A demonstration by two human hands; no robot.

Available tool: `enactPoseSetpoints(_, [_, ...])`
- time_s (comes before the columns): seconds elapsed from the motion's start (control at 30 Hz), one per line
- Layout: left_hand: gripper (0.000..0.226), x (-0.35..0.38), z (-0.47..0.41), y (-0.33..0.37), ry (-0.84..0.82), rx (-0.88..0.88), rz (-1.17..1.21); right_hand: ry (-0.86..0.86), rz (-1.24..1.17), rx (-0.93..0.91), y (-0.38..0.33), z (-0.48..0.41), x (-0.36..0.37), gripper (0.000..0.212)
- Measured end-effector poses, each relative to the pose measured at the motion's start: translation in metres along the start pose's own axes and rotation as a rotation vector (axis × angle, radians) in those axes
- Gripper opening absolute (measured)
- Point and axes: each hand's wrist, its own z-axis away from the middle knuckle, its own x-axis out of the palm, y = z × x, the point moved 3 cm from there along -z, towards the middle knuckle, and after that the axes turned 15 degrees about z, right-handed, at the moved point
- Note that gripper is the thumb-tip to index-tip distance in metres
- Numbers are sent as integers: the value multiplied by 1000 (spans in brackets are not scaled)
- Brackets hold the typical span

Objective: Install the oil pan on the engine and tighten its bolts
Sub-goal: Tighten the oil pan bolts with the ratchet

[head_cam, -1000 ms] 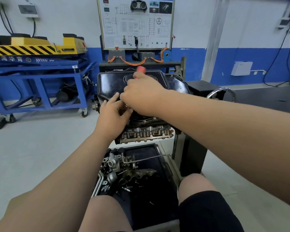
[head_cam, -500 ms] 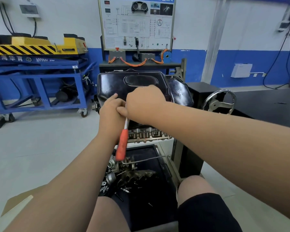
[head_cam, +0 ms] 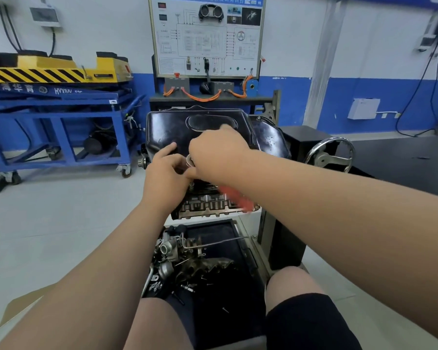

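Note:
The black oil pan (head_cam: 167, 127) sits on top of the upturned engine (head_cam: 208, 205) on its stand. My right hand (head_cam: 218, 152) grips the metal head end of a wrench at the pan's near flange. The wrench's orange-red handle (head_cam: 235, 199) shows as a blur below my right forearm, pointing down to the right. My left hand (head_cam: 162, 178) is right beside it, fingers curled at the socket end over a bolt, with the index finger lying on the pan wall. The bolt itself is hidden by both hands.
A black tray (head_cam: 220, 238) under the engine holds several loose engine parts and bolts. A steel handwheel (head_cam: 329, 155) sticks out at the stand's right. A blue trolley (head_cam: 61, 117) stands at the left and a training board (head_cam: 208, 36) behind. My knees are at the bottom.
The orange handle has swung from pointing up over the pan, to hanging straight down, to down-right under my forearm. Both hands stay at the near flange.

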Motion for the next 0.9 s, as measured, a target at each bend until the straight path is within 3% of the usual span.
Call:
enactPoseSetpoints(0.07, [5, -1, 1, -1, -55, 9, 27, 61, 124, -180, 5, -3, -2, 10])
enactPoseSetpoints(0.13, [2, -1, 1, -2, -109, 17, 4, 75, 194, -238, 6, -3, -1, 9])
enactPoseSetpoints(0.23, [15, 2, 0, -5, -111, 21, -59, -23, 39, -17, -1, 1, 4, 40])
enactPoseSetpoints(0.3, [26, 6, 1, -8, -117, -32, -31, -116, -100, 127, -1, 5, 7, 44])
enactPoseSetpoints(0.37, [15, 6, 4, -8, -105, -54, -5, -66, -39, 49, 1, 6, 3, 36])
enactPoseSetpoints(0.43, [6, 6, 7, -4, -111, -46, -47, 12, 107, -131, 4, 6, 0, 12])
enactPoseSetpoints(0.53, [14, 6, 9, 1, -102, -32, -53, 66, 199, -224, 6, 5, 1, 10])
enactPoseSetpoints(0.63, [30, 10, 10, 0, -66, -21, -52, 2, 20, -85, -4, 10, 1, 19])
enactPoseSetpoints(0.73, [18, 16, 13, -1, -39, -8, -68, -56, -37, 31, -13, 11, 0, 26])
enactPoseSetpoints(0.9, [20, 14, 14, -7, -139, 12, -41, 115, 221, -330, -8, 6, -6, 22])
